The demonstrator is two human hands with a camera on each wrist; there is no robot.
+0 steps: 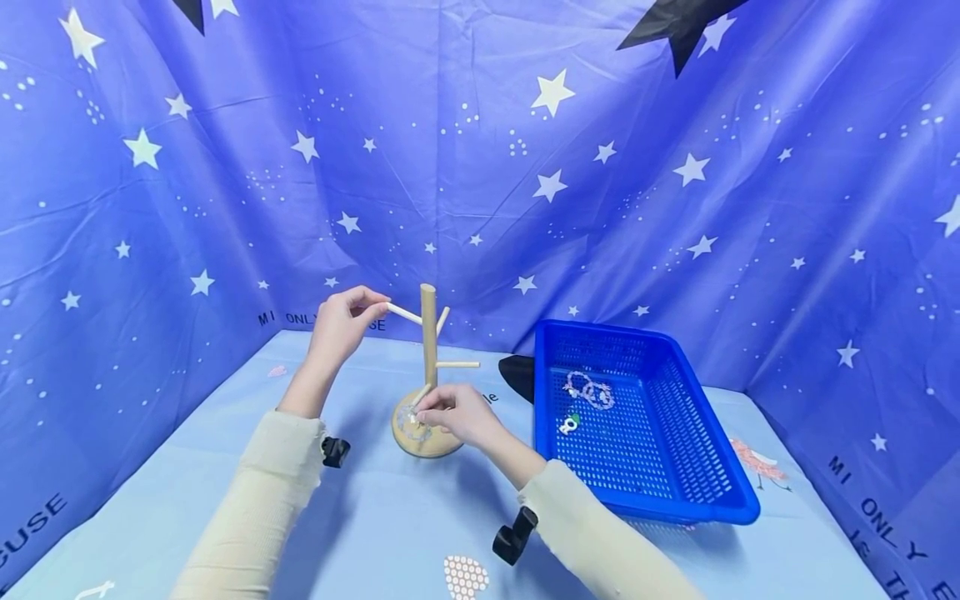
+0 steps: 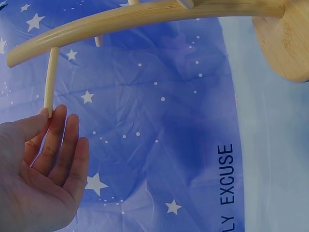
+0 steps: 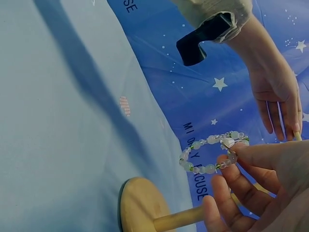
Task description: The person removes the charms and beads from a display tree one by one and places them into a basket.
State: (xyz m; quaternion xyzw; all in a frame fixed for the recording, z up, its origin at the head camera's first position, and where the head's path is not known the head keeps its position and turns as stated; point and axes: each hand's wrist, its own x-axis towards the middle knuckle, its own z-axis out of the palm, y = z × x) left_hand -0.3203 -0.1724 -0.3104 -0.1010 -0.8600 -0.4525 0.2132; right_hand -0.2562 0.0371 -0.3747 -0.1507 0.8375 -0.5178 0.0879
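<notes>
A wooden stand (image 1: 430,337) with several side pegs rises from a round base (image 1: 435,450). My left hand (image 1: 341,329) is at its upper left, pinching the tip of one peg (image 2: 51,79) between thumb and index finger. The other fingers of that hand extend loosely in the left wrist view. Low in front of the stand, my right hand (image 1: 467,415) pinches a bracelet (image 3: 210,168) of clear, pale and green beads. The bracelet hangs as a loop from thumb and fingertips, near a lower peg in the head view; whether it touches that peg I cannot tell.
To the right stands a blue plastic basket (image 1: 738,507) with perforated walls. Inside lie pinkish beaded bracelets (image 1: 598,402) and a small white-and-green item (image 1: 570,425). A starry blue cloth (image 1: 480,150) hangs behind the light blue tabletop (image 1: 390,533).
</notes>
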